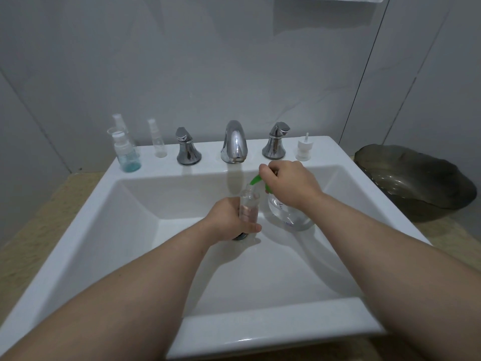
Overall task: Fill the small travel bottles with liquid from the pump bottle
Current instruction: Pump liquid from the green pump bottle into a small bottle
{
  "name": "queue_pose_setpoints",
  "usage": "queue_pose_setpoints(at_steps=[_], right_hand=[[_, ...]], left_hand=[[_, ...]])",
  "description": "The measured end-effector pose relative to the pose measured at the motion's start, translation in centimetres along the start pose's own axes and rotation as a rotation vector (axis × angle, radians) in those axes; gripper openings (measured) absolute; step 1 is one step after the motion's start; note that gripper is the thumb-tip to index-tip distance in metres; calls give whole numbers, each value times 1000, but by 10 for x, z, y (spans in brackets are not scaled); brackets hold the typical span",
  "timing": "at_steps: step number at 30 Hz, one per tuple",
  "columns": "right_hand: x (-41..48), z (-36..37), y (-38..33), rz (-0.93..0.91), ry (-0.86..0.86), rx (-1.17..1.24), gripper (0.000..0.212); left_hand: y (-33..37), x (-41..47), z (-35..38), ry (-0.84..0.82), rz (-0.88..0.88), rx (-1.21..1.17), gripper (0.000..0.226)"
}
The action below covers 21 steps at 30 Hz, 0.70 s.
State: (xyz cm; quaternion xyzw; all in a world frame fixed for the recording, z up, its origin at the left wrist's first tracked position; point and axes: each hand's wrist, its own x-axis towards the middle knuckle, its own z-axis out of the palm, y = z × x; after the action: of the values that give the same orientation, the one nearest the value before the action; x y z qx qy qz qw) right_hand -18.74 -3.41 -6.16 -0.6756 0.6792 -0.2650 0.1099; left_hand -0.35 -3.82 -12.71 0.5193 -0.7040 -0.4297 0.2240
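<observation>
On the back ledge of the white sink point(78, 230), at the far left, stands a travel bottle with bluish liquid point(127, 155), with a second clear bottle point(119, 123) half hidden behind it and a slim spray bottle point(157, 139) just beside them. Next come the left tap handle point(188, 148), the chrome spout point(234, 142) and the right tap handle point(276, 142). In the basin, under the spout, the left hand point(229, 220) holds a small bottle point(249, 204) upright, its fingers curled round the lower part. This bottle is clear and has no cap; how full it is I cannot tell. Its base and most of the drain point(240, 236) are covered by the hand. Just right of it stands the pump bottle point(289, 214), round, clear, with clear liquid inside. Its green nozzle point(256, 179) reaches to the open mouth of the small bottle. The right hand point(289, 181) is closed over the pump head and hides it. On the ledge behind stands a white spray cap point(304, 148). At the far right a dark bowl point(416, 183) sits on the counter.
</observation>
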Motion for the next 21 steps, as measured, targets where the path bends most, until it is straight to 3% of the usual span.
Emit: queue_pose_setpoints(at_steps=[21], right_hand=[[-4,-5,-4,17,22,66,28]], left_hand=[[3,-3,-1,11,-20,9,32]])
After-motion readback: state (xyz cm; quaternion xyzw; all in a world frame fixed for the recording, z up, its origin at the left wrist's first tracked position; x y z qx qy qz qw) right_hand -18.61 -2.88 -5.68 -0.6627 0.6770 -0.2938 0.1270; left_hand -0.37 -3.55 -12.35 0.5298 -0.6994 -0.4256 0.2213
